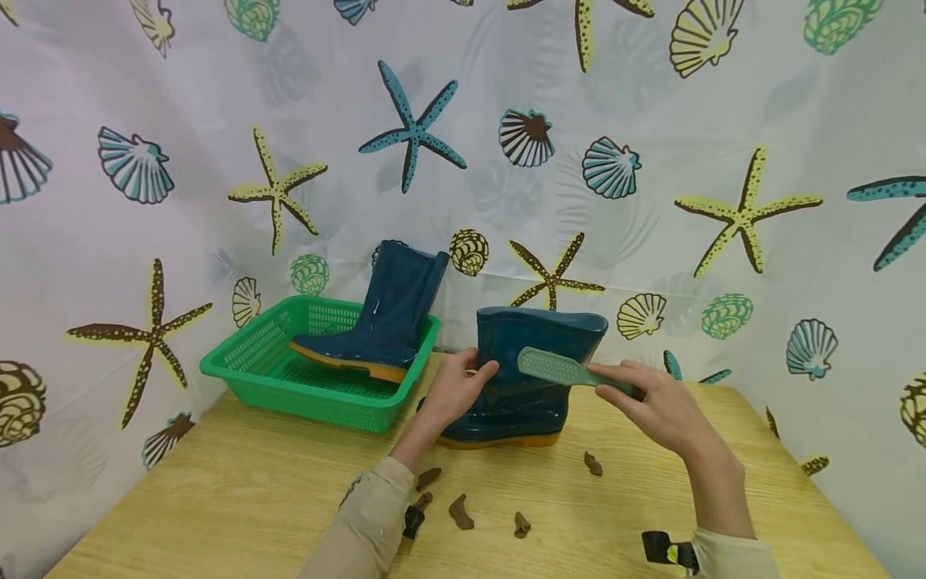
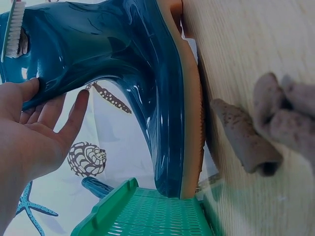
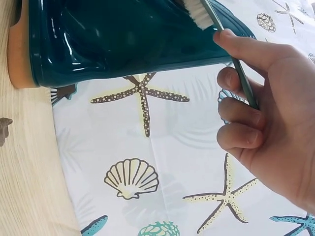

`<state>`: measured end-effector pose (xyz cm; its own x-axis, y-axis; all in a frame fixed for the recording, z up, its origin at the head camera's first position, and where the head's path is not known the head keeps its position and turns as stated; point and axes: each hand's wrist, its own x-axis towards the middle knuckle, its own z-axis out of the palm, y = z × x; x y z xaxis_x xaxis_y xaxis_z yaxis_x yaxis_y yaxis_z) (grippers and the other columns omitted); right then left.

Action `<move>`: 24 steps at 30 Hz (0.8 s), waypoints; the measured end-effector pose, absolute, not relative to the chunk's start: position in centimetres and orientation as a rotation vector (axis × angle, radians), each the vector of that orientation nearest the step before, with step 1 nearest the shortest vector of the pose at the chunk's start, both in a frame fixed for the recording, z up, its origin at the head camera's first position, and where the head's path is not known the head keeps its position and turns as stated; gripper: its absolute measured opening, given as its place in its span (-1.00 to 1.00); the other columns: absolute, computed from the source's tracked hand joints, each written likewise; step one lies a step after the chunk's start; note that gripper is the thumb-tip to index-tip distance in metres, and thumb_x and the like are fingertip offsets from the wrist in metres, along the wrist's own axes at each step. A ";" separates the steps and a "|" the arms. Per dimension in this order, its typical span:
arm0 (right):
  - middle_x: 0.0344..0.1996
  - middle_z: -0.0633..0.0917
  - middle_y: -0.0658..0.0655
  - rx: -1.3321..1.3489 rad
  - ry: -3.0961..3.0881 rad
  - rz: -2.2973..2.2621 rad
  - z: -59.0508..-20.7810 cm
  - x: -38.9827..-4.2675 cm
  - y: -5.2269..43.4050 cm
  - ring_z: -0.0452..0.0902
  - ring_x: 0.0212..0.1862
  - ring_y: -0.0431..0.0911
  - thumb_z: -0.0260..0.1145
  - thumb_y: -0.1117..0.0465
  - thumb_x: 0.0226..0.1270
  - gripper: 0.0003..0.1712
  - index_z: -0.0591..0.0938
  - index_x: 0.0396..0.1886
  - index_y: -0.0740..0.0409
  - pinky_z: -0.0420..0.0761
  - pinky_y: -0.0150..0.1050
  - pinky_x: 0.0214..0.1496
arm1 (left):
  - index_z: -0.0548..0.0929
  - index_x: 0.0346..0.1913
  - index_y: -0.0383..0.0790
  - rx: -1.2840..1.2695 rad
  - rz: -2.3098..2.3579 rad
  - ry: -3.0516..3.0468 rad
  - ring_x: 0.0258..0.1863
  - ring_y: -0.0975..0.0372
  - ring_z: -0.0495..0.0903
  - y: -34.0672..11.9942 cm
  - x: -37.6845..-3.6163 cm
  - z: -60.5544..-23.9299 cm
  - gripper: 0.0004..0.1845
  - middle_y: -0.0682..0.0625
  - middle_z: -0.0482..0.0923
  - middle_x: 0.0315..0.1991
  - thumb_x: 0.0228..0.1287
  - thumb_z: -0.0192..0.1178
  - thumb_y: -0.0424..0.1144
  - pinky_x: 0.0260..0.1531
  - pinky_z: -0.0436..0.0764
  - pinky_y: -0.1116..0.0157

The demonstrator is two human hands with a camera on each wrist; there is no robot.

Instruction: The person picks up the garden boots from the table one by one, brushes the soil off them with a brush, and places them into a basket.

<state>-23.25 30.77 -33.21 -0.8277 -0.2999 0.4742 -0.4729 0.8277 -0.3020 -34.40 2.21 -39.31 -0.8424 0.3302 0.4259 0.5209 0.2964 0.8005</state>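
Note:
A dark blue rubber rain boot (image 1: pixel 524 414) with an orange sole stands upright on the table, toe to the left. My left hand (image 1: pixel 457 390) holds the front edge of its shaft, the thumb on the near side and fingers partly hidden behind. In my right hand (image 1: pixel 654 402) I grip the handle of a green scrubbing brush (image 1: pixel 553 367). Its white bristles (image 2: pixel 15 29) face the boot's shaft, by a small brown patch (image 2: pixel 23 43) seen in the left wrist view. My right index finger lies along the handle.
Several brown clumps (image 1: pixel 460 512) lie on the wooden table (image 1: pixel 579 531) before the boot. At the back left, a second blue boot (image 1: pixel 396 301) leans in a green plastic basket (image 1: pixel 304 406). A curtain (image 1: pixel 463 209) printed with shells and starfish hangs behind.

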 end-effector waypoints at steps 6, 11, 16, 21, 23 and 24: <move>-0.10 0.66 -0.05 0.608 -2.670 0.608 -33.0 -23.0 31.0 0.36 -0.30 -0.32 0.23 0.04 0.49 -0.59 0.62 0.27 -0.08 0.45 -0.20 -0.22 | 0.25 -0.51 -0.17 -0.801 -1.576 -2.375 -0.70 0.23 0.26 2.2 -34.4 -39.4 -0.56 0.02 0.10 -0.59 0.49 0.12 -0.05 -0.60 0.27 0.37; -0.10 0.67 -0.04 0.625 -2.701 0.660 -32.7 -22.7 31.1 0.46 -0.26 -0.20 0.23 0.04 0.49 -0.59 0.61 0.28 -0.11 0.49 -0.16 -0.18 | 0.24 -0.52 -0.16 -0.794 -1.578 -2.375 -0.69 0.23 0.26 2.1 -34.4 -39.3 -0.55 0.03 0.09 -0.59 0.48 0.14 -0.06 -0.58 0.27 0.38; -0.21 0.67 -0.02 0.623 -2.616 0.716 -32.0 -21.9 31.4 0.50 -0.20 -0.07 0.24 0.12 0.49 -0.59 0.60 0.28 -0.12 0.51 -0.13 -0.18 | 0.22 -0.52 -0.16 -0.786 -1.583 -2.375 -0.71 0.23 0.21 2.1 -34.3 -39.2 -0.55 0.03 0.07 -0.59 0.49 0.12 -0.06 -0.60 0.24 0.37; -0.29 0.66 -0.05 0.581 -2.401 0.606 -31.8 -21.9 31.6 0.34 -0.38 -0.31 0.30 0.24 0.42 -0.58 0.63 0.25 -0.05 0.35 -0.33 -0.35 | 0.24 -0.51 -0.16 -0.770 -1.584 -2.373 -0.67 0.21 0.29 2.1 -34.3 -39.1 -0.56 0.03 0.08 -0.59 0.50 0.12 -0.07 -0.55 0.31 0.36; -0.23 0.69 -0.04 0.535 -2.387 0.530 -31.8 -22.1 31.5 0.34 -0.37 -0.32 0.31 0.20 0.42 -0.59 0.64 0.24 -0.03 0.36 -0.34 -0.36 | 0.24 -0.50 -0.16 -0.773 -1.582 -2.370 -0.65 0.21 0.34 2.1 -34.3 -39.1 -0.56 0.04 0.08 -0.59 0.50 0.11 -0.06 -0.53 0.34 0.35; -0.20 0.70 -0.02 0.515 -2.403 0.498 -31.9 -22.2 31.4 0.37 -0.36 -0.30 0.30 0.17 0.43 -0.60 0.64 0.24 -0.03 0.38 -0.32 -0.35 | 0.24 -0.50 -0.16 -0.775 -1.585 -2.367 -0.65 0.20 0.34 2.1 -34.3 -39.1 -0.56 0.04 0.08 -0.59 0.50 0.11 -0.05 -0.53 0.34 0.35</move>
<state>-22.19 31.41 -31.87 -0.7297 -0.2376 0.6412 -0.4727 0.8529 -0.2218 -34.27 2.08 -39.07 -0.8456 0.3160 0.4302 0.5182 0.2925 0.8037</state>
